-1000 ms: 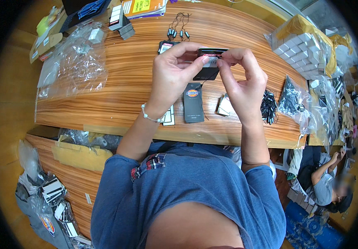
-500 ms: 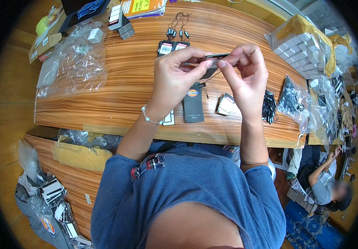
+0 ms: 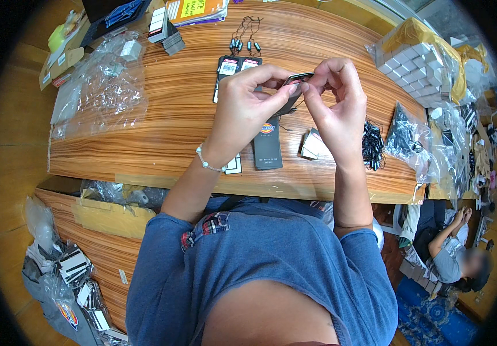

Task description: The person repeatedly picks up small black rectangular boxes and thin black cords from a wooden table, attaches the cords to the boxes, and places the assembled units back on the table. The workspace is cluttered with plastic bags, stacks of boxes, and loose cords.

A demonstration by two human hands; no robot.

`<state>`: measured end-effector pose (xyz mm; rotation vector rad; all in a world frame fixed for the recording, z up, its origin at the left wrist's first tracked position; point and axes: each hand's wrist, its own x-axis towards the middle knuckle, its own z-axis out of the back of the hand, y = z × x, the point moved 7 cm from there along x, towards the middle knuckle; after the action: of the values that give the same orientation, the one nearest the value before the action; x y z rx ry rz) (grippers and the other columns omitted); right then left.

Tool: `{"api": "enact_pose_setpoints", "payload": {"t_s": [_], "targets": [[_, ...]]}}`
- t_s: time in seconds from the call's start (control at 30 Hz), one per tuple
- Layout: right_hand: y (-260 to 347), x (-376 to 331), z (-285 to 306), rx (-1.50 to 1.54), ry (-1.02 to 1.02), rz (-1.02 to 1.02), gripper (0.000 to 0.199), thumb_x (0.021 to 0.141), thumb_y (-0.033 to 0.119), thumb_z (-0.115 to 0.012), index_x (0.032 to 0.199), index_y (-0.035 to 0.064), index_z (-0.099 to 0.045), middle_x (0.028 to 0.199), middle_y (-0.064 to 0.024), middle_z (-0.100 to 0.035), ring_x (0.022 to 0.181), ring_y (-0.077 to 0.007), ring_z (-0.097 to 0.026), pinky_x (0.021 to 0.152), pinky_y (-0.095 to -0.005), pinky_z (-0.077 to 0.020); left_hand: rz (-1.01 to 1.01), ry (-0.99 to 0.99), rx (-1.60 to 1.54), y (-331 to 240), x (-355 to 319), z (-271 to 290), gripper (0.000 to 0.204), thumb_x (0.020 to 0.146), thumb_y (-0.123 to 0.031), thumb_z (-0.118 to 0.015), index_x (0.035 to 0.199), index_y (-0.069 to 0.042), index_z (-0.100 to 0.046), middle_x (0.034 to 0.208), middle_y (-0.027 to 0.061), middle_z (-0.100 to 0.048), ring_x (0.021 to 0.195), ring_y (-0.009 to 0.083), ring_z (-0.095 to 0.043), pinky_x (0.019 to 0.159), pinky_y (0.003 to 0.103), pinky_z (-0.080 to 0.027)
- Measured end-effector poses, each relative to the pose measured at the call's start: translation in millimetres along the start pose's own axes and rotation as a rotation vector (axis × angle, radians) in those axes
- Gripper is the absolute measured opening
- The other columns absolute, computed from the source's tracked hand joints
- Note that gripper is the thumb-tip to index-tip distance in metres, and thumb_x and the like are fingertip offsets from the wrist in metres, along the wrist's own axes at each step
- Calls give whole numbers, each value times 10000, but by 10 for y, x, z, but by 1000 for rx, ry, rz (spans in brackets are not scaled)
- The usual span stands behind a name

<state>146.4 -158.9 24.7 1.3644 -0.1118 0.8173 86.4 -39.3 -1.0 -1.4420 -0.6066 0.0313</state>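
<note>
Over the wood-grain table (image 3: 185, 115), the left hand (image 3: 241, 97) grips a black tag (image 3: 290, 105), the right hand (image 3: 339, 101) pinching its edge

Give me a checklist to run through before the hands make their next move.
1. Left hand gripping the black tag: ok, thumb and fingers pinch it.
2. Right hand up at the tag's right side: ok.
3. Cord threaded through the held tag: cannot tell, fingers hide it.
4. Grey tag lying on the table: ok.
5. Corded tags in full view: not ok, left hand covers part.
</note>
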Motion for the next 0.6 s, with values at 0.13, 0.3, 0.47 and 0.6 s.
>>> {"api": "enact_pose_setpoints", "payload": {"t_s": [0.13, 0.3, 0.47, 0.6], "targets": [[-110, -20, 19, 153, -47, -47, 201, 724, -74, -573, 878, 10, -474, 698, -9, -533, 631, -65, -498, 592, -200, -421, 59, 59, 43, 28, 7, -14, 160, 775, 12, -632, 934, 27, -623, 858, 57, -618, 776, 96, -599, 676, 207, -524], [-247, -88, 2, 351, -115, -123, 206, 747, -77, -579, 862, 32, -447, 736, 0, -540, 662, -60, -509, 593, -185, -418, -5, 53, 129, -41, 8, -43, 154, 773, 6, -635, 927, 21, -631, 842, 51, -627, 752, 100, -611, 652, 210, -522], [-388, -131, -75, 863, -104, -371, 224, 763, -85, -562, 814, 76, -414, 743, -40, -570, 681, -93, -562, 595, -197, -440, -99, 62, 225, -115, -5, -64, 144, 778, -6, -628, 921, 6, -639, 826, 59, -634, 733, 115, -618, 618, 222, -513], [-416, -169, -103, 941, -111, -436, 227, 768, -83, -554, 808, 86, -408, 743, -52, -572, 680, -107, -569, 591, -206, -443, -220, 62, 385, -198, -24, -69, 140, 767, -38, -631, 902, -1, -636, 809, 85, -634, 695, 161, -618, 592, 251, -501]]}}
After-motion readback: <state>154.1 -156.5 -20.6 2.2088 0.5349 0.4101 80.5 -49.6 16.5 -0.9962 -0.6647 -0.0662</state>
